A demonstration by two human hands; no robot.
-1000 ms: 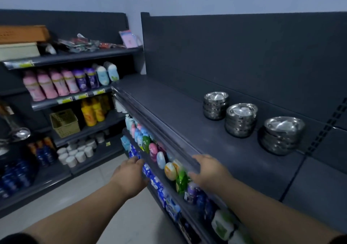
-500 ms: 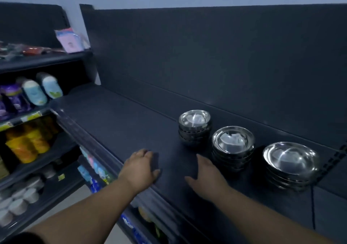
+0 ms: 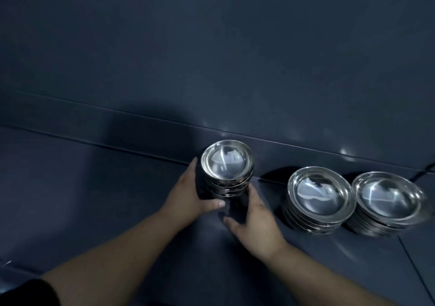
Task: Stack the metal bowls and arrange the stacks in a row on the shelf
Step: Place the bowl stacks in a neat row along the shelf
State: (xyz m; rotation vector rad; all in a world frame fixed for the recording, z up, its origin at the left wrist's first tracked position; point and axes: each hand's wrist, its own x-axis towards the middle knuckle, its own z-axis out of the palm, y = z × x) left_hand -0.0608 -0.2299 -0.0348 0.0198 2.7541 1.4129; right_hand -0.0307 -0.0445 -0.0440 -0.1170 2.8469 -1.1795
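Note:
Three stacks of shiny metal bowls stand in a row along the back of the dark shelf (image 3: 94,199). The small left stack (image 3: 227,164) is held between both hands. My left hand (image 3: 190,197) wraps its left side, thumb across the front of the stack's base. My right hand (image 3: 251,214) cups its lower right side, fingers partly hidden behind the stack. The middle stack (image 3: 321,195) and the right stack (image 3: 388,197) are wider and stand close together, untouched.
The dark back panel (image 3: 211,58) rises right behind the stacks. A seam (image 3: 414,263) in the shelf runs at the lower right. Bare shelf stretches to the left of the held stack.
My view moved in close over the shelf. Both hands went from resting near the shelf's front to gripping the left bowl stack from either side.

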